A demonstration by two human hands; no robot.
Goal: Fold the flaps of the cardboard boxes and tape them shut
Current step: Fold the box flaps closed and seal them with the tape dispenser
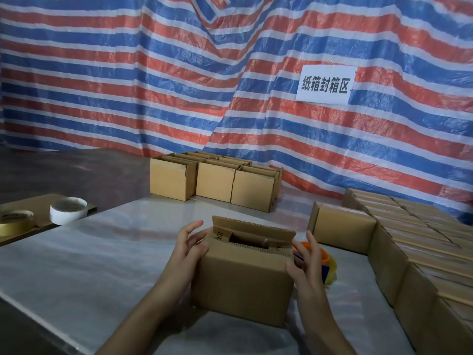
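I see the brown cardboard box [243,283] standing on the pale table [102,252], close to the camera. Its top is partly folded, with a dark gap showing and the far flap [253,226] upright. The left hand [188,249] and right hand [307,262] lie against its two sides, fingers fairly straight, gripping nothing. An orange and yellow object [329,267] behind the right hand is mostly hidden; I cannot identify it.
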